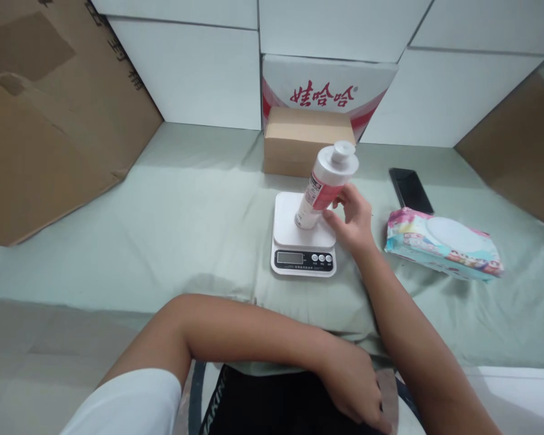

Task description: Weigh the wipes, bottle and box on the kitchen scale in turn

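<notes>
A white pump-top bottle with a pink-red label stands on a white kitchen scale. My right hand is at the bottle's right side, its thumb and fingertips closed against the lower part of the label. The scale's dark display shows no readable figures. Across my lap lies my left forearm, and my left hand rests over the dark clothing with its fingers curled. Beside those fingers is a brownish strip; whether they hold it is unclear.
Behind the scale sit a plain brown box and a white-and-red carton. To the right lie a pack of wipes and a black phone. Large cardboard stands at the left, more cardboard at the right.
</notes>
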Motion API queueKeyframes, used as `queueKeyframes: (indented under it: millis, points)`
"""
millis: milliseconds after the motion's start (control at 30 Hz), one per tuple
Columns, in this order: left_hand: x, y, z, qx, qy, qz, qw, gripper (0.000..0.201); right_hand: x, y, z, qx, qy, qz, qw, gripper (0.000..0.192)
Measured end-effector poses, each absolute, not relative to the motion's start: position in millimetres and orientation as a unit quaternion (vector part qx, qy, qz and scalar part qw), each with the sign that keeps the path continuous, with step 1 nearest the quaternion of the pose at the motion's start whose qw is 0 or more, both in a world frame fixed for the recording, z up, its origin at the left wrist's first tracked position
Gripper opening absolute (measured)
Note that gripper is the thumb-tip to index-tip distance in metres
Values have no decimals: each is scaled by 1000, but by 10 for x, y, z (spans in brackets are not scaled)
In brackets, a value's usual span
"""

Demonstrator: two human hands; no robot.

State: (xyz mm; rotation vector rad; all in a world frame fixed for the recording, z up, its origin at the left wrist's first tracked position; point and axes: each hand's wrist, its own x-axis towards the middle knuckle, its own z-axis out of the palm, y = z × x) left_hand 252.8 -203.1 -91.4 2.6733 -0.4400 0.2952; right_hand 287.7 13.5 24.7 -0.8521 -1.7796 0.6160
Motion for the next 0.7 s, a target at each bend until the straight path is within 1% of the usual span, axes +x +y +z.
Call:
queueKeyframes:
  millis: [100,167,233,300,367,433,500,567,700]
  points:
    - [2512,-2013,-860,960,-161,98,208,16,2766,54,228,-371,-755,278,464,56]
    - [2505,-2005,-840,962,-166,89,200,18,2720,29,211,-374,-748,291,464,51]
    - [2505,-1998,-831,964,-168,76,192,20,2717,48,201,-382,-727,290,491,48]
    - [2513,-1992,-831,963,-170,70,195,18,2761,114,199,-398,-689,266,544,45]
    - [2524,-1987,-834,960,-169,77,208,15,2848,214,197,-428,-640,224,597,40]
    - [2533,-1983,-836,957,-170,83,219,14,2963,332,171,-474,-590,168,631,34]
    - [2534,-1983,-837,957,-171,75,221,15,3087,449,109,-520,-545,118,647,30]
    - [2530,-1989,-847,959,-168,66,217,16,3203,551,17,-549,-512,92,654,30]
    - [2526,-2011,-910,960,-165,88,209,16,3363,682,-164,-575,-484,100,652,38]
